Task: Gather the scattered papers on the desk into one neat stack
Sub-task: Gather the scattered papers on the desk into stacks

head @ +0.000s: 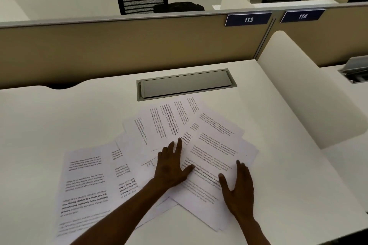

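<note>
My left hand (pixel 170 167) lies flat with the fingers spread, pressing on the papers (pixel 159 157) where several sheets overlap. My right hand (pixel 238 187) is also flat and open, its palm resting on the top sheet (pixel 211 155) at the right side of the spread. Neither hand holds or pinches anything; both only press down.

The papers are still scattered as a fan on the white tabletop (pixel 278 117). One group lies beyond my left fingertips, turned so that its long sides point away from me toward the grey cable cover (pixel 186 84). The top sheet sits between and under my two hands, tilted, with its long axis running from near my right wrist up to the far right. A third group, the left sheets (pixel 85 185), lies well out to the left of my left forearm, and no hand touches it.

I judge that the coming move depends on this: the far group and the tilted sheet are within reach of both hands and can be pushed together, but the left sheets are far from my right hand. My left hand is the nearer one, so it should sweep them inward toward the middle. The gathering is only at its beginning.
</note>
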{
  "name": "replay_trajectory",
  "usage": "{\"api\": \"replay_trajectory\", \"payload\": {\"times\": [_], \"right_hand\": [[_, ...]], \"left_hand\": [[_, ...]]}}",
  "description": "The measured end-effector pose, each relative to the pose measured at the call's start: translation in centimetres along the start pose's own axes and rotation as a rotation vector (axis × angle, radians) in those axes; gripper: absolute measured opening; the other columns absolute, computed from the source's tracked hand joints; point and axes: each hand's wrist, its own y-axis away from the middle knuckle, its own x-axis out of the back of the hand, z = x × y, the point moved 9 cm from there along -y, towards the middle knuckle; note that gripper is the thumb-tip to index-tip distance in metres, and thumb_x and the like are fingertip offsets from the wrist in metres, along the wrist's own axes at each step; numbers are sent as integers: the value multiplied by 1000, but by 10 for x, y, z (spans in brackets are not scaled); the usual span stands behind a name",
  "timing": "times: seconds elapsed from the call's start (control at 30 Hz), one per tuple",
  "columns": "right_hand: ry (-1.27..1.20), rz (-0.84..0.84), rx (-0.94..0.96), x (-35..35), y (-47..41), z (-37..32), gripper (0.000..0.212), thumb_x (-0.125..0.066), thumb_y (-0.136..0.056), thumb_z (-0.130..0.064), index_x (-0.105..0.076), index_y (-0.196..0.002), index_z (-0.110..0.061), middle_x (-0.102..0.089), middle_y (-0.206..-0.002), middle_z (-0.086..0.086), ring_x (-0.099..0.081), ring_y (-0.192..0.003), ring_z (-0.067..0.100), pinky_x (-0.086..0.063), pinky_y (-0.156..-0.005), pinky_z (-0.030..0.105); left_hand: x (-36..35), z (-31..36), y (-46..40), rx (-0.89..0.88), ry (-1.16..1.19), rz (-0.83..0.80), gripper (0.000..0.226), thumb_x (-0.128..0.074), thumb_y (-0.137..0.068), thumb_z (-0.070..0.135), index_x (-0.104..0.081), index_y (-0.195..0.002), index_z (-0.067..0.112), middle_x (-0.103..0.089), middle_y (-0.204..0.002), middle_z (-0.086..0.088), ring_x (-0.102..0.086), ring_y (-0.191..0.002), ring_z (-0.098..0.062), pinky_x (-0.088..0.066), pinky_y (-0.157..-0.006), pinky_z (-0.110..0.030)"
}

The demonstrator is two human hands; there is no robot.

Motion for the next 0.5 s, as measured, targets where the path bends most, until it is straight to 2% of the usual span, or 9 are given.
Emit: {"api": "replay_trajectory", "payload": {"times": [0.13,0.23,0.3,0.4,0.43,0.5], "right_hand": [[114,-33,20,-9,2,-3,92,-66,-86,-47,-16,-156,-17,-15,-164,12,-15,-151,27,-16,-121,43],[106,-5,17,-9,5,-2,90,-68,-87,-38,-15,-156,-17,-14,-164,15,-13,-151,30,-16,-121,46],[106,87,-60,-1,9,7,89,-71,-84,-37,-23,-155,-16,-20,-161,19,-14,-150,34,-20,-119,50],[186,133,-109,4,19,17,89,-70,-82,-46,-28,-153,-12,-26,-158,23,-16,-149,38,-23,-118,52],[205,111,-99,2,22,20,87,-66,-84,-48,-26,-154,-12,-24,-159,22,-15,-149,37,-22,-119,51],[205,89,-84,1,24,22,82,-61,-89,-45,-24,-154,-12,-22,-161,20,-15,-150,35,-20,-120,49]], "left_hand": [[-6,24,21,-38,-70,96,104,-38,-78,79,-10,-158,20,-42,-144,-6,-37,-127,-23,-29,-106,-39],[-9,38,36,-47,-19,168,100,-42,-79,75,-23,-156,14,-52,-132,-9,-45,-120,-25,-35,-102,-39],[-17,38,42,0,61,122,100,-44,-80,74,-15,-158,18,-41,-145,-12,-35,-134,-27,-27,-113,-40],[-31,36,48,69,143,37,102,-46,-81,72,4,-158,26,-9,-164,-9,-9,-151,-27,-10,-122,-39],[-33,38,49,79,133,24,103,-46,-81,72,6,-157,27,-5,-165,-8,-6,-152,-27,-7,-122,-41],[-34,46,52,76,93,12,102,-45,-80,72,4,-158,26,-11,-165,-9,-12,-150,-29,-10,-121,-44]]}}
